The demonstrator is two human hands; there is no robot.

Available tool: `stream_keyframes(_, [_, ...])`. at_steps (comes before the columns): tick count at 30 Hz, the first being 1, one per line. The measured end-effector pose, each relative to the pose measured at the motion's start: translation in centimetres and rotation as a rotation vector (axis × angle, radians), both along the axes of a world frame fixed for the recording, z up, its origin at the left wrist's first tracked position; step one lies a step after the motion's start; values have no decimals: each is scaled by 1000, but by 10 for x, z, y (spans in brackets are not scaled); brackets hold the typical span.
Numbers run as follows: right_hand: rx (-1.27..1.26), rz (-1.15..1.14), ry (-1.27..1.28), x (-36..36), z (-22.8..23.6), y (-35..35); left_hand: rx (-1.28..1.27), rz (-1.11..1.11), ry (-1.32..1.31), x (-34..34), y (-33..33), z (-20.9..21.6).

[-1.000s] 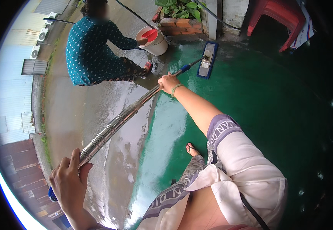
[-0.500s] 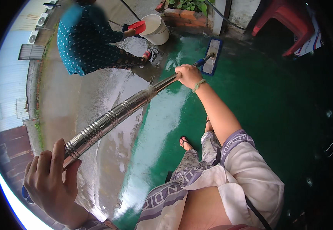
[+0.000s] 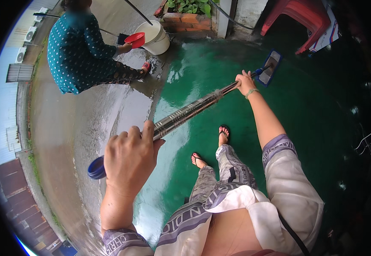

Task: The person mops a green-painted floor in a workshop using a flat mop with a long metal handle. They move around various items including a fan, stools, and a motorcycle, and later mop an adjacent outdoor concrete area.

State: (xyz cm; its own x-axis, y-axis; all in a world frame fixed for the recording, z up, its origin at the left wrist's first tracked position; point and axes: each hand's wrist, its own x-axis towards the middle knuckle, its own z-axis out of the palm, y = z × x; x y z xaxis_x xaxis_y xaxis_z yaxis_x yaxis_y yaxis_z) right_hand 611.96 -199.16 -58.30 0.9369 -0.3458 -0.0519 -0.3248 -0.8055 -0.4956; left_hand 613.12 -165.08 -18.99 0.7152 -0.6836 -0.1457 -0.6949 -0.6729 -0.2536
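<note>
A flat mop (image 3: pixel 189 112) with a shiny metal handle slants across the view, from lower left to upper right. My left hand (image 3: pixel 130 155) is closed round the handle near its blue end cap (image 3: pixel 96 168). Farther along, my right hand (image 3: pixel 246 82) grips the thinner part of the pole, just short of the blue joint. The mop head (image 3: pixel 269 68), a grey pad with a blue rim, lies on the wet green floor (image 3: pixel 317 111) at the upper right.
At the upper left a person in a dotted teal top (image 3: pixel 72 51) holds a red scoop (image 3: pixel 135 40) by a white bucket (image 3: pixel 156 38). A red plastic stool (image 3: pixel 299 19) stands at the upper right. Beyond the bucket is a brick planter (image 3: pixel 185 22). Wet concrete (image 3: pixel 83 123) borders the green floor.
The mop head has moved right across the green floor and turned. Both my hands have shifted right with the handle, still gripping it. One of my feet has stepped forward.
</note>
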Motion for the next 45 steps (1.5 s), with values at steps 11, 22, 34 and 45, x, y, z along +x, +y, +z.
stream_keyframes(11, [128, 376, 334, -40, 37, 192, -1, 834, 582, -82, 132, 22])
stream_keyframes(22, [40, -246, 400, 6, -40, -10, -35, 436, 515, -28, -20, -114])
stream_keyframes(34, [185, 9, 126, 63, 24, 183, 104, 625, 236, 11, 105, 31])
stream_keyframes(45, [441, 420, -96, 118, 104, 332, 127, 603, 0, -31, 119, 153])
